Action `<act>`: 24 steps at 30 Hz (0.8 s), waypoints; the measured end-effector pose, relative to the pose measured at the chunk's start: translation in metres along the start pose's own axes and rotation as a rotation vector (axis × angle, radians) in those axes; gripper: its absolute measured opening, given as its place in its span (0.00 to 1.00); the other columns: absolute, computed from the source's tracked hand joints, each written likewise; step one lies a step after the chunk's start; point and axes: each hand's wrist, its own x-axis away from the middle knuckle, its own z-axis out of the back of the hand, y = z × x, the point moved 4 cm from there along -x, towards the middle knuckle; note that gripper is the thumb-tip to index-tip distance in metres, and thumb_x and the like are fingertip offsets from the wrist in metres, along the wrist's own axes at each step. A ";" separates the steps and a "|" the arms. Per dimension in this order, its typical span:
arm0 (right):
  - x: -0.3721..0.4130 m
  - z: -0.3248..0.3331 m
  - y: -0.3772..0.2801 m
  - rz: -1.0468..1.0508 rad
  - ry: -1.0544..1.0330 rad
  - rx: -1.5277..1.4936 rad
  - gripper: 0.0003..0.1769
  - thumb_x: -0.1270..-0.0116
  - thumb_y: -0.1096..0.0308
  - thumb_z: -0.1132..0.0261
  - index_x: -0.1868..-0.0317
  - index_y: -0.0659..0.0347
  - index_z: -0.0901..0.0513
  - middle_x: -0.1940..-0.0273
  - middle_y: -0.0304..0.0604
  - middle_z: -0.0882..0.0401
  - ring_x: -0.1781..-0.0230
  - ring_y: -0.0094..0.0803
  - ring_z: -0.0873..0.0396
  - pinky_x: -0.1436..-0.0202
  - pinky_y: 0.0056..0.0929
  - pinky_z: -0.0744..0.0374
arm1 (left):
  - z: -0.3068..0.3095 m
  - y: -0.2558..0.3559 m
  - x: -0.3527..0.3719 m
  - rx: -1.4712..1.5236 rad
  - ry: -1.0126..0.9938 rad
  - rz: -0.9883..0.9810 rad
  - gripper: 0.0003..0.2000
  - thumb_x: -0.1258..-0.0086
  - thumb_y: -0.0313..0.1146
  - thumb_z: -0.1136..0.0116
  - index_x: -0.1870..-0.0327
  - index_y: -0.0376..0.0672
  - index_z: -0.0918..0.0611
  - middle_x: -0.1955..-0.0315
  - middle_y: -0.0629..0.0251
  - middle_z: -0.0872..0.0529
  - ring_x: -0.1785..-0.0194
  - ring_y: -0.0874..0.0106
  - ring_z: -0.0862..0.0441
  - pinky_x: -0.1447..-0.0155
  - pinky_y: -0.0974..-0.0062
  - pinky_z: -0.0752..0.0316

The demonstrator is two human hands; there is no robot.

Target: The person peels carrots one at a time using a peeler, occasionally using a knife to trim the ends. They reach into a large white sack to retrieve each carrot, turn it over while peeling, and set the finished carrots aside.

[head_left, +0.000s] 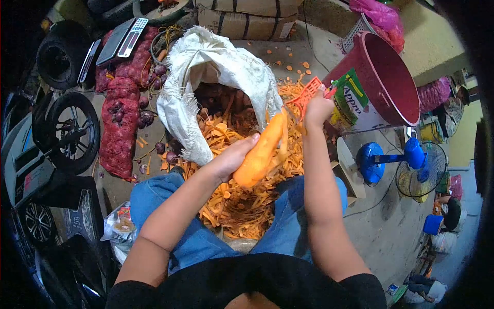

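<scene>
A large peeled carrot (256,160) lies in my left hand (233,157), whose fingers close around its thick lower end. My right hand (319,109) grips an orange-red peeler (307,94) near the carrot's narrow upper end. A strip of peel hangs beside the carrot there. Below both hands spreads a heap of carrot peelings (247,211) between the knees. Behind the left hand, a white woven sack (180,108) stands with its mouth open toward me, carrots (218,100) dim inside it.
A tilted red bucket (370,77) stands right of the sack, with a blue fan (414,154) nearer. Red net bags of onions (121,121) and a scale (123,41) are at the left, beside a motorbike wheel (72,126). Boxes (247,23) line the back.
</scene>
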 end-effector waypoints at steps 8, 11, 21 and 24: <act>0.032 -0.012 -0.027 0.057 -0.326 -0.346 0.14 0.39 0.63 0.47 0.78 0.63 0.31 0.83 0.32 0.36 0.83 0.18 0.40 0.78 0.21 0.39 | 0.030 0.025 -0.008 0.150 0.212 -0.145 0.21 0.36 0.48 0.60 0.56 0.38 0.31 0.70 0.66 0.25 0.70 0.78 0.27 0.64 0.79 0.30; 0.036 -0.017 -0.034 0.158 -0.431 -0.275 0.14 0.39 0.63 0.47 0.77 0.64 0.30 0.85 0.31 0.37 0.83 0.18 0.41 0.79 0.21 0.39 | 0.038 0.028 -0.008 0.086 0.237 -0.169 0.21 0.39 0.49 0.56 0.58 0.38 0.30 0.71 0.66 0.25 0.70 0.77 0.26 0.65 0.80 0.29; 0.051 -0.016 -0.041 0.180 -0.714 -0.157 0.12 0.40 0.63 0.47 0.73 0.65 0.28 0.83 0.36 0.32 0.82 0.19 0.38 0.77 0.22 0.35 | 0.043 0.032 -0.009 0.228 0.123 -0.150 0.23 0.37 0.52 0.62 0.59 0.38 0.30 0.73 0.62 0.23 0.71 0.73 0.23 0.66 0.78 0.27; 0.052 -0.015 -0.043 0.237 -0.811 0.044 0.12 0.42 0.62 0.45 0.72 0.64 0.27 0.80 0.43 0.27 0.81 0.27 0.30 0.74 0.27 0.31 | 0.044 0.039 -0.008 0.017 0.146 -0.262 0.20 0.39 0.47 0.55 0.57 0.38 0.30 0.72 0.63 0.24 0.68 0.76 0.25 0.64 0.80 0.28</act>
